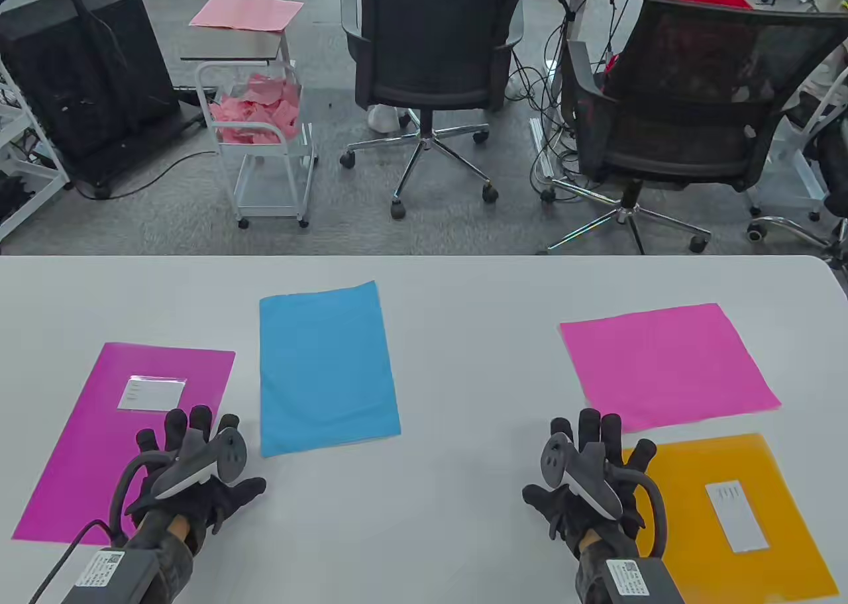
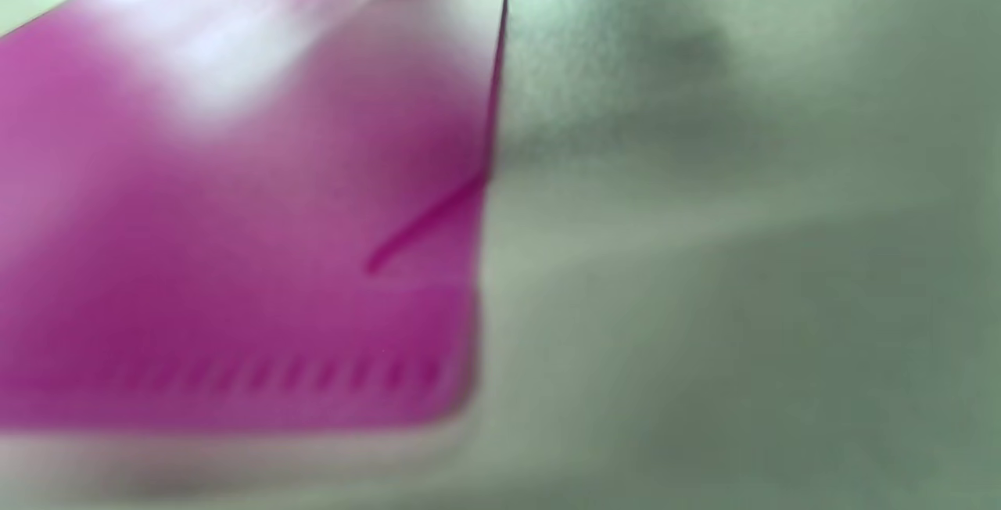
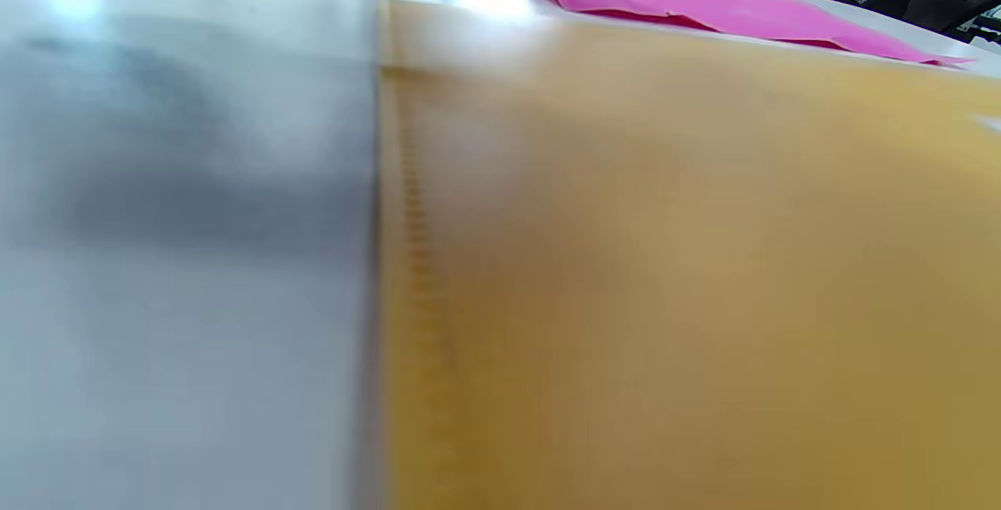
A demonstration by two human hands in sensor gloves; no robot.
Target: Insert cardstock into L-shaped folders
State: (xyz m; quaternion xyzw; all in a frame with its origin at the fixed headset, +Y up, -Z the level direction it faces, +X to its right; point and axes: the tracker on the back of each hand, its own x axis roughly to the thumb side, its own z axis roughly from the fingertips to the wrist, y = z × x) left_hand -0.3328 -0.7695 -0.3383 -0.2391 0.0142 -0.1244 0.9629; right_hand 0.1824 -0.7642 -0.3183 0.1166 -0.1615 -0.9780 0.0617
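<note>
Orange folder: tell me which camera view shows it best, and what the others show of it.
The table view: the whole orange folder lies flat with its white label, the right hand at its left edge. The right wrist view shows only a blurred close-up of its surface and edge. The left wrist view shows none of it.

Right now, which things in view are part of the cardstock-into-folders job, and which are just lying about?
Job:
magenta folder, under the left hand
orange folder, by the right hand
blue cardstock
pink cardstock

Lying about:
two office chairs
white cart of pink scraps
pink sheets on the side table
</note>
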